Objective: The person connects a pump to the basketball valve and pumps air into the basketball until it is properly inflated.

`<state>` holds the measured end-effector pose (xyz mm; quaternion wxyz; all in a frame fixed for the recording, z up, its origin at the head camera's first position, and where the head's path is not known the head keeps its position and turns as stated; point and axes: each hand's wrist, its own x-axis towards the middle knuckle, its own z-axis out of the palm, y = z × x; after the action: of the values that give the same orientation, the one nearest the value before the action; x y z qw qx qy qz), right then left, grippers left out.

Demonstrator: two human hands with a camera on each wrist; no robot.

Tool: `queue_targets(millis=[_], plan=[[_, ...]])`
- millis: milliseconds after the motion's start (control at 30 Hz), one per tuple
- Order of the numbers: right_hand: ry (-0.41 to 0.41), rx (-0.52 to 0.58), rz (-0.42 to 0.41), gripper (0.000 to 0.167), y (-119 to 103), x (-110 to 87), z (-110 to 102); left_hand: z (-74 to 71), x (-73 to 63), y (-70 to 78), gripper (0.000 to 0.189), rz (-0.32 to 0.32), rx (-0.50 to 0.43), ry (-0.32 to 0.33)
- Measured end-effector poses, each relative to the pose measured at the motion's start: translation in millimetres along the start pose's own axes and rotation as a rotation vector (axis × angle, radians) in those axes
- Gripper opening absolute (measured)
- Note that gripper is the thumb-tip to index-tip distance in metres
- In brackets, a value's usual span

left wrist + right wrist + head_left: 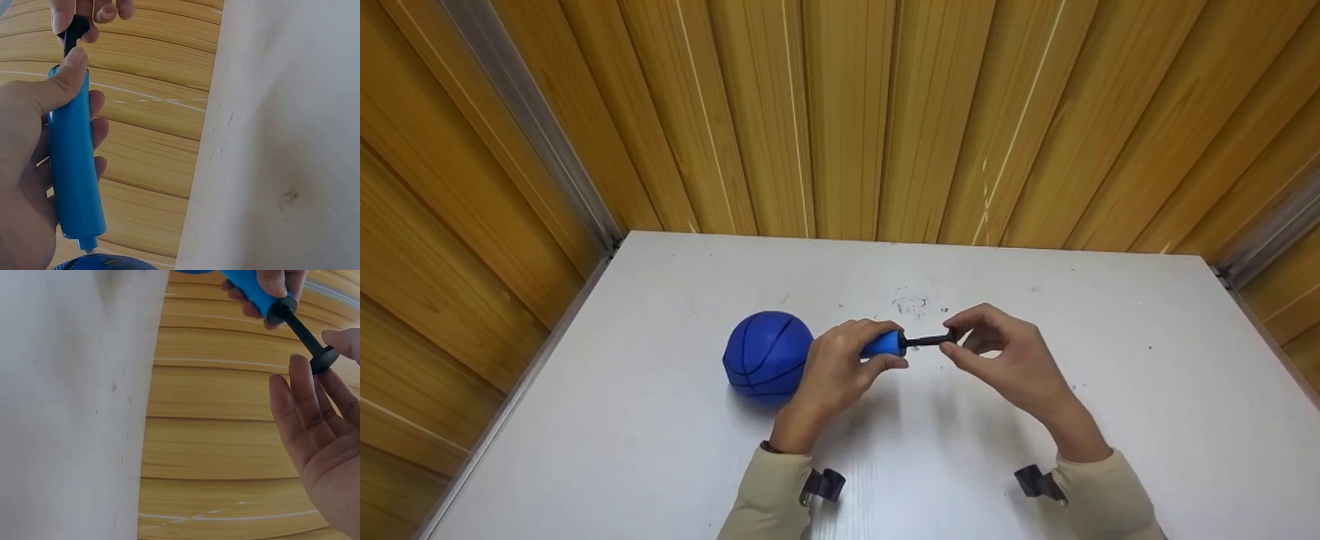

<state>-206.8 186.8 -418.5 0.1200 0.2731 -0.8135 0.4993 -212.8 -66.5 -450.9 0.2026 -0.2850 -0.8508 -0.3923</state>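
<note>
My left hand (840,364) grips the blue barrel of a small hand pump (76,163), thumb along its side near the black cap. A black plunger rod (302,333) sticks partway out of the barrel. My right hand (1012,356) pinches the round black end knob (324,360) between thumb and fingers. At the pump's other end, a short nozzle (88,244) with a metal tip meets the blue ball (769,356), which has black basketball lines. The ball rests on the white table, partly hidden behind my left hand in the head view.
The white table (622,420) has dark scuff marks (911,304) near its middle. Wood-patterned panels (847,120) rise behind its far edge and at both sides. Small black wrist mounts (825,485) stick out from the beige sleeves (1110,495).
</note>
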Motion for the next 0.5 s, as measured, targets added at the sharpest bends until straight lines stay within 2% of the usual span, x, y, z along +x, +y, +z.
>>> queue_targets(millis=[167,267,367,500], plan=[[0.071,-0.038,0.046,0.026,-6,-3.3,-26,-2.0,1.2,-1.0,0.038,-0.009,-0.007,0.031],[0.085,-0.038,0.086,0.024,-8,-5.2,-37,-3.3,1.5,-0.7,0.039,-0.016,-0.006,0.037],[0.072,-0.015,0.113,0.024,-10,-5.7,-42,-4.0,1.1,-0.3,0.038,-0.024,0.014,0.042],[0.049,0.025,0.128,0.025,-9,-3.9,-37,-3.7,0.5,0.6,0.037,-0.031,0.037,0.055]])
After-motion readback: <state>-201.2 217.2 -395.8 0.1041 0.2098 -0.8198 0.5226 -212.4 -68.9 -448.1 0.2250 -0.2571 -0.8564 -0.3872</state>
